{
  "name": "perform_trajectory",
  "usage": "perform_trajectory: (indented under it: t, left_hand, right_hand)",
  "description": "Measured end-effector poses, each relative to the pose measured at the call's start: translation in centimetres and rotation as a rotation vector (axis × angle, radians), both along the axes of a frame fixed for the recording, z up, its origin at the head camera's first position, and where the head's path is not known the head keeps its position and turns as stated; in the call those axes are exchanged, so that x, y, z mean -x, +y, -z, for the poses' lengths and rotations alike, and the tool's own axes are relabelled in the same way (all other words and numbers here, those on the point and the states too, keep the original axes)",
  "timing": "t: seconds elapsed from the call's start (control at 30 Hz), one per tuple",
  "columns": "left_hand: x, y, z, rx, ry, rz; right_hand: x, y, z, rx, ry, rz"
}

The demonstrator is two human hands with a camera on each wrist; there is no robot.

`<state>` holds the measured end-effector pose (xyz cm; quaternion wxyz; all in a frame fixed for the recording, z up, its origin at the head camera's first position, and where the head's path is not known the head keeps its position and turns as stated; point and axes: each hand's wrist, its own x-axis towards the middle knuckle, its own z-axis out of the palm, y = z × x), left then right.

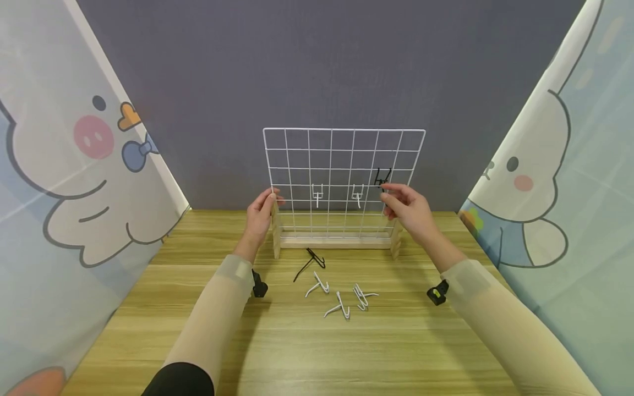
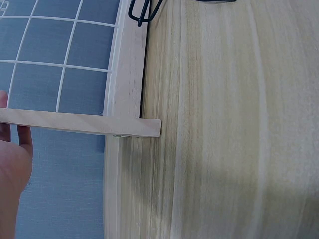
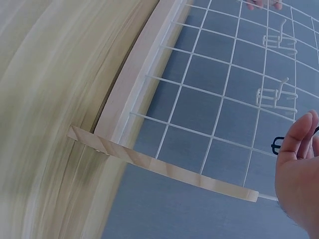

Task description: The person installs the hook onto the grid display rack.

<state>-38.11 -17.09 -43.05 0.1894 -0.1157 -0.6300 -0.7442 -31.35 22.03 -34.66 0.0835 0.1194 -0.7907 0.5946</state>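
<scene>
A white wire grid panel [image 1: 343, 149] stands upright in a wooden base [image 1: 337, 242]. My left hand [image 1: 259, 215] grips its left side at the top of the wooden upright, thumb in front and fingers behind. At the right side of the grid, my right hand [image 1: 410, 210] pinches a black hook [image 1: 381, 180], whose lower end is hidden by the fingers. The black hook's prongs lie against the wires; whether they are hooked over one cannot be told. Two white hooks [image 1: 317, 195] hang on the grid to the left of it.
On the wooden table in front of the stand lie a loose black hook [image 1: 312, 259] and several white hooks [image 1: 339, 308]. A dark grey wall [image 1: 342, 66] rises behind. Curtains printed with cartoon animals [image 1: 49, 165] flank both sides.
</scene>
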Motion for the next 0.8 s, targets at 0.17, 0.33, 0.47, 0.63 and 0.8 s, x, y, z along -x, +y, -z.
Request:
perform_trajectory:
  t: [0.17,0.33,0.47,0.63,0.8]
  left_hand:
    - [0.1,0.0,-0.1,-0.004,0.004,0.005]
    - [-0.1,0.1,-0.2,0.005,0.003,0.003]
    - [-0.2,0.0,-0.2,0.013,0.007,-0.001]
    - [-0.1,0.0,-0.1,0.022,0.004,-0.009]
    - [-0.3,0.0,-0.3,0.02,-0.003,-0.006]
  right_hand:
    - [-0.6,0.2,0.1,0.006,0.018,-0.013]
    - [-1.4,0.5,0.2,0.001,0.019,-0.026]
    - [-2.2,0.7,0.5,-0.016,0.025,-0.032]
    - [-3.3,1.2,0.9,-0.015,0.02,-0.053]
    - [-4.2,1.6,1.9,-0.012,0.004,-0.071]
